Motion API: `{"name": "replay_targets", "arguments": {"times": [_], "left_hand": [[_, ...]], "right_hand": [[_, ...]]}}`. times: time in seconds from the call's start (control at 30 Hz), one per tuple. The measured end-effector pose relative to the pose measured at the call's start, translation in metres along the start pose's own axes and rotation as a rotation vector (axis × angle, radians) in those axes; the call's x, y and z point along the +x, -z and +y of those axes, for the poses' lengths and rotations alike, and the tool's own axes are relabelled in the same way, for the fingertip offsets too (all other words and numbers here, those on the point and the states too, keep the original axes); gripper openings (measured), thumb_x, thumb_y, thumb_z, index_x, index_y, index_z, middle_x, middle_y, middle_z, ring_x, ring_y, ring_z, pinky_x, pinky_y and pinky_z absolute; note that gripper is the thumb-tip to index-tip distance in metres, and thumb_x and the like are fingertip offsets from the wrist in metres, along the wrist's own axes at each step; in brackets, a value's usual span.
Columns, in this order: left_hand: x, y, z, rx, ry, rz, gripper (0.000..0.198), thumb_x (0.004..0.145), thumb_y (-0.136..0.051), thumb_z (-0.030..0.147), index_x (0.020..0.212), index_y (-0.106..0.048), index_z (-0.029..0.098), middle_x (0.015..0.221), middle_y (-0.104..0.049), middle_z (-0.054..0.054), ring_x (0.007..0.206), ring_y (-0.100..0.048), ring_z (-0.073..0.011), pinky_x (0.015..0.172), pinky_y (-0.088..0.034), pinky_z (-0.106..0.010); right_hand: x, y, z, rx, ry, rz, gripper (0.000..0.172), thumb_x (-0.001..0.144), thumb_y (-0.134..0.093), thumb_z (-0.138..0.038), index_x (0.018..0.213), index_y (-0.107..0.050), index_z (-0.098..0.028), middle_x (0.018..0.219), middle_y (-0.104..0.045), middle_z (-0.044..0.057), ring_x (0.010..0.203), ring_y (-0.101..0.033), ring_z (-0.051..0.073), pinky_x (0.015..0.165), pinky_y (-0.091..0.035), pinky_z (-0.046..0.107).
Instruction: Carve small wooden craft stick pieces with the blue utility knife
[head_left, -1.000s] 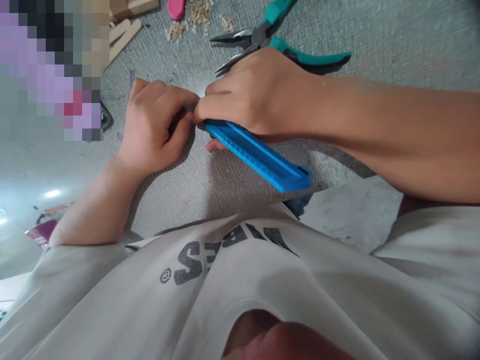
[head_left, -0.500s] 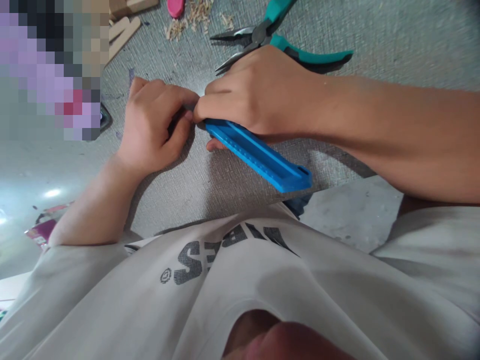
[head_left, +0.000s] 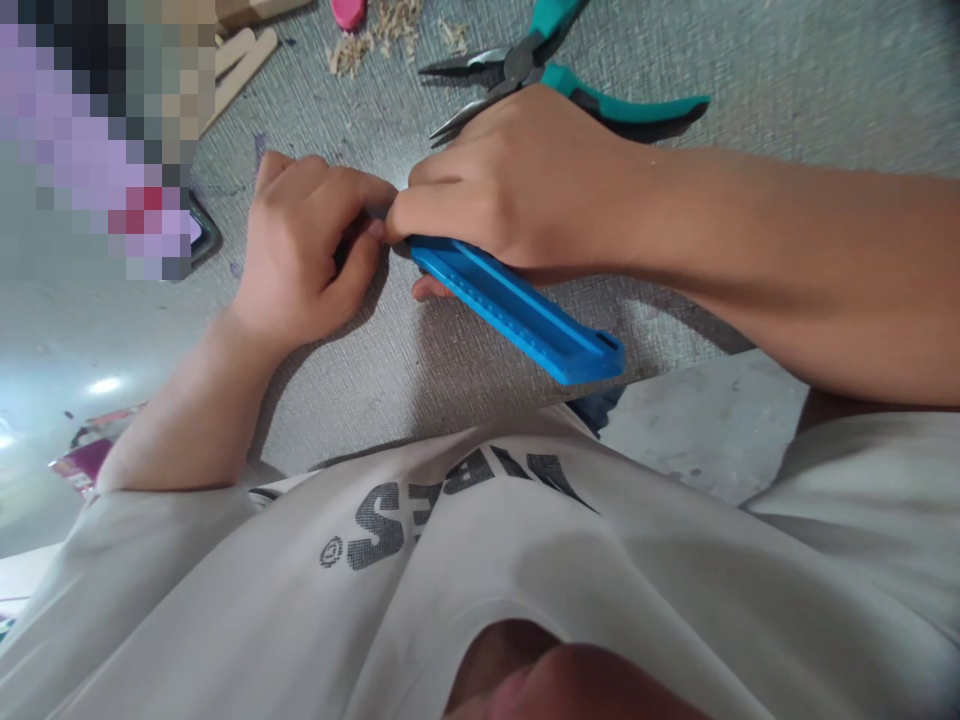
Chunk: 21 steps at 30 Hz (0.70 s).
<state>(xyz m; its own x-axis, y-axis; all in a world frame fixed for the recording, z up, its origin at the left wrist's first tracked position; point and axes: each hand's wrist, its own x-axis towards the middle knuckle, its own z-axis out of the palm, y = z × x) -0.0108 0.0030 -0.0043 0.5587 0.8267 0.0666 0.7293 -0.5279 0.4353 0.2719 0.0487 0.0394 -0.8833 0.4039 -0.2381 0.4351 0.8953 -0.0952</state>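
My right hand [head_left: 499,190] is closed around a blue utility knife [head_left: 517,315], whose handle slants out below the palm toward my shirt. The knife's front end is hidden by the fingers. Close against it, my left hand [head_left: 311,245] is closed, thumb and forefinger pinched together near the right fingertips. Whatever the left fingers hold is too hidden to make out. Just beyond the right hand lie needle-nose pliers [head_left: 517,65] with green handles, their jaws spread apart.
Wood shavings [head_left: 394,30] and a pink object [head_left: 348,13] lie at the far side of the grey textured surface [head_left: 345,390]. Flat wooden sticks [head_left: 240,75] are at the upper left. A dark-edged object [head_left: 206,230], partly pixelated, lies left of my left hand.
Both hands and the knife hold almost the same place. The background has shifted very slightly in view.
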Motion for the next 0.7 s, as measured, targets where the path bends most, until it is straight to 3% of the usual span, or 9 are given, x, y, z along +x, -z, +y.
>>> {"name": "replay_targets", "arguments": {"times": [0.13,0.27,0.37,0.47,0.6,0.7], "left_hand": [[0.0,0.0,-0.001,-0.004,0.008,-0.01,0.07,0.123,-0.036,0.078,0.132,-0.08,0.025,0.103,-0.069,-0.004,0.115,-0.076,-0.0203,0.121,-0.059,-0.055],[-0.001,0.001,-0.002,-0.024,0.02,-0.008,0.065,0.124,-0.037,0.076,0.135,-0.079,0.028,0.104,-0.069,-0.004,0.116,-0.075,-0.021,0.123,-0.057,-0.054],[-0.001,0.001,-0.001,-0.024,0.0,-0.01,0.065,0.124,-0.037,0.076,0.138,-0.079,0.029,0.105,-0.069,-0.003,0.117,-0.076,-0.0206,0.123,-0.058,-0.054],[-0.001,0.001,0.0,-0.011,-0.023,-0.005,0.063,0.125,-0.036,0.072,0.14,-0.078,0.029,0.106,-0.071,-0.003,0.117,-0.077,-0.0197,0.121,-0.06,-0.054],[-0.001,0.001,0.001,0.006,-0.038,0.009,0.057,0.126,-0.039,0.066,0.14,-0.08,0.029,0.107,-0.074,-0.003,0.116,-0.077,-0.0176,0.119,-0.06,-0.051],[-0.001,0.0,0.0,0.014,-0.043,0.034,0.061,0.125,-0.039,0.067,0.135,-0.081,0.024,0.105,-0.076,-0.005,0.114,-0.077,-0.0178,0.115,-0.06,-0.048]], "right_hand": [[-0.001,0.001,0.0,-0.007,-0.009,0.0,0.096,0.12,-0.011,-0.093,0.171,-0.058,-0.026,0.126,-0.078,0.005,0.123,-0.089,0.039,0.088,-0.061,0.045],[-0.001,0.005,-0.002,-0.014,-0.026,-0.077,0.085,0.121,-0.034,-0.09,0.176,-0.051,-0.028,0.134,-0.078,0.005,0.131,-0.089,0.043,0.093,-0.064,0.047],[0.0,0.007,-0.003,-0.005,-0.035,-0.112,0.084,0.121,-0.038,-0.089,0.179,-0.047,-0.029,0.14,-0.077,0.005,0.138,-0.087,0.044,0.099,-0.065,0.05],[0.001,0.004,-0.003,-0.014,-0.029,-0.091,0.086,0.122,-0.027,-0.091,0.175,-0.05,-0.029,0.136,-0.077,0.004,0.135,-0.087,0.043,0.097,-0.065,0.049],[-0.001,-0.005,0.002,-0.01,0.017,0.051,0.108,0.116,0.007,-0.094,0.164,-0.061,-0.026,0.122,-0.075,0.004,0.116,-0.089,0.037,0.085,-0.059,0.044],[-0.004,-0.008,0.005,0.01,0.031,0.097,0.111,0.115,0.009,-0.094,0.161,-0.064,-0.024,0.119,-0.075,0.004,0.113,-0.087,0.034,0.084,-0.057,0.042]]}}
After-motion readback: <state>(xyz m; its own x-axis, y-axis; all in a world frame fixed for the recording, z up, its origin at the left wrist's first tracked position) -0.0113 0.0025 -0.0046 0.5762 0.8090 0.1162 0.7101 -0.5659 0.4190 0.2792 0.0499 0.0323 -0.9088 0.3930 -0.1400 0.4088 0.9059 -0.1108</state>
